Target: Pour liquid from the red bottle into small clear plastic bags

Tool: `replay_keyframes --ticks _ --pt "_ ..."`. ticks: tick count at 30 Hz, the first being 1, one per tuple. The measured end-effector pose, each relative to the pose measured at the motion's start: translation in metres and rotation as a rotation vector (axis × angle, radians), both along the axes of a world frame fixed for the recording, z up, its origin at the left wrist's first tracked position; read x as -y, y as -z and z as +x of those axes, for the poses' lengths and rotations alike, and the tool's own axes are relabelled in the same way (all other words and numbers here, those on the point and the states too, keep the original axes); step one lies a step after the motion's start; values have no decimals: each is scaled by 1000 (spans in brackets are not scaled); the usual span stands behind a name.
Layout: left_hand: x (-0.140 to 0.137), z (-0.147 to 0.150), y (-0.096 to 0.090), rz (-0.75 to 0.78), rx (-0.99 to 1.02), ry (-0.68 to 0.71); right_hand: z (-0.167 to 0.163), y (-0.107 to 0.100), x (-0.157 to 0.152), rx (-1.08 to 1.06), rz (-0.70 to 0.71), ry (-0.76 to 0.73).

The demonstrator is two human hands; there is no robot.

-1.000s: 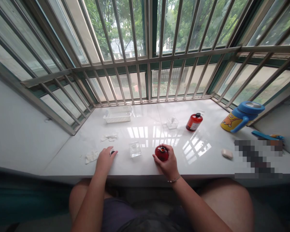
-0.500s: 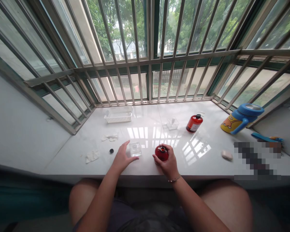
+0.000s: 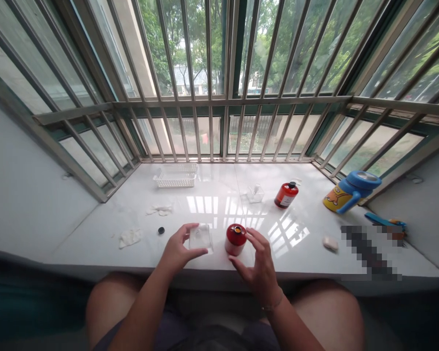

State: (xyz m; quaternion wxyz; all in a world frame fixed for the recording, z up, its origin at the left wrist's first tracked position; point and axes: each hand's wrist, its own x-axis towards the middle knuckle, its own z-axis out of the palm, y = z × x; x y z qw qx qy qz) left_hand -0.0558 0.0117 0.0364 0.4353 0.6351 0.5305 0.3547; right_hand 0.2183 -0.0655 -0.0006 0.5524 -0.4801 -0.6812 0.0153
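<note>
The left hand (image 3: 176,251) grasps a clear square container (image 3: 201,238) at the near middle of the white counter (image 3: 227,195): its thumb lies along the near edge, its fingers curl at the far edge, parted just by the container's width. Whether the container is raised off the counter, I cannot tell.

The right hand (image 3: 259,263) is spread wide beside an uncapped red bottle (image 3: 236,242), which stands upright just right of the container. Its fingers reach the bottle's right shoulder and its thumb points at the near-side base; the hand is not closed in a grip, and I cannot tell whether the fingertips touch the bottle.

A black cap (image 3: 161,230) lies left of the left hand, near a crumpled white tissue (image 3: 129,238). A second red bottle (image 3: 286,195), black-capped, stands farther right.
</note>
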Motion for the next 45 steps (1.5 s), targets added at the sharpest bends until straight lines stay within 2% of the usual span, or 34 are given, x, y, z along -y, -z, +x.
replay_keyframes --ticks 4,7,9,13,17,20,23,27,33,37,41,45 --pt "25 16 -34 27 100 154 -17 -15 27 -84 -224 -261" --pt "40 36 -51 81 126 257 -25 -15 36 -198 -299 -306" --pt "48 50 -55 85 173 309 -24 -12 40 -286 -323 -292" --pt "51 69 -42 54 280 387 -16 -10 47 -495 -427 -312" --pt "31 77 -11 179 381 414 -10 -13 55 -682 -513 -302" --pt "10 80 14 252 329 367 -6 -14 58 -757 -523 -246" --pt "-5 85 26 267 183 351 1 -14 58 -781 -483 -159" --pt "-14 102 27 280 34 358 16 -11 57 -752 -444 -86" --pt "-17 123 27 96 106 351 33 -7 52 -723 -411 -34" --pt "-14 106 17 111 19 361 38 -2 49 -680 -433 -40" --pt "-7 79 5 102 -114 290 40 8 45 -667 -462 -36" --pt "-2 62 0 131 -202 312 40 18 39 -547 -466 -42"
